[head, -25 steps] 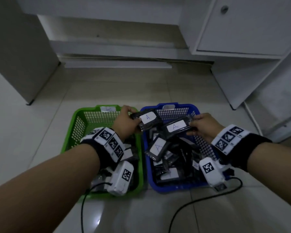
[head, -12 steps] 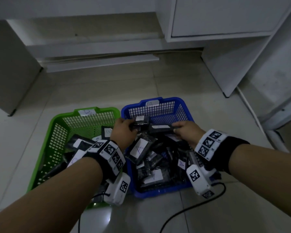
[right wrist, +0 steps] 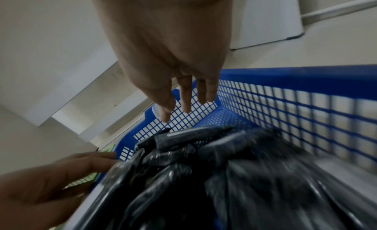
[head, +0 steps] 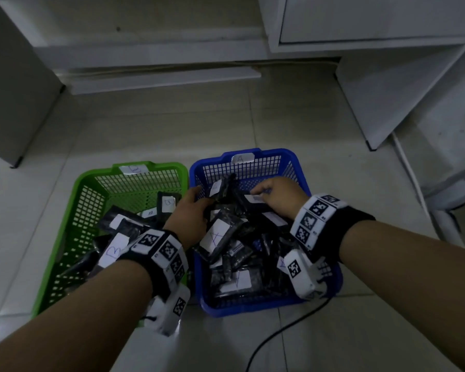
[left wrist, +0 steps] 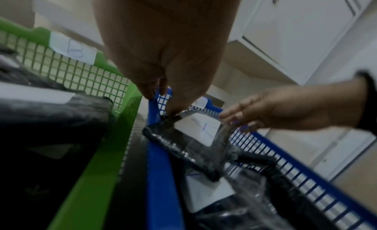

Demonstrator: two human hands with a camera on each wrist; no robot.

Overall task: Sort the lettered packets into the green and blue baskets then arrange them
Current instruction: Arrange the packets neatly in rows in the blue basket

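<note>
Both hands have dropped lower into the blue basket [head: 298, 162] since half a second ago, and the two packets that were raised a second ago are now down on the pile. The left hand [head: 191, 216] reaches across the shared rims from the green side, its thumb and fingertip pinching the corner of an upright packet [head: 222, 187] at the far end of the blue basket; the left wrist view shows that pinch plainly on the packet's clear plastic edge, white label facing the camera. The right hand [head: 275, 196] hangs just above the heap with fingers straight and relaxed, gripping nothing, fingertips close to that same packet's far edge; whether they touch it I cannot tell. So the hands sit near each other, one either side of the packet.

The blue basket, tagged with an A label [head: 242, 158] on its far rim, is heaped with black packets, one large A-marked packet [head: 218, 236] lying just under the left hand. The green basket [head: 91, 189] stands touching it on the left, tagged with a B label [head: 133, 169], holding its own pile, a B-marked packet [head: 113, 251] near the left wrist. Both baskets rest on the tiled floor [head: 172, 124], with a black cable [head: 279, 336] trailing from the right wrist.
</note>
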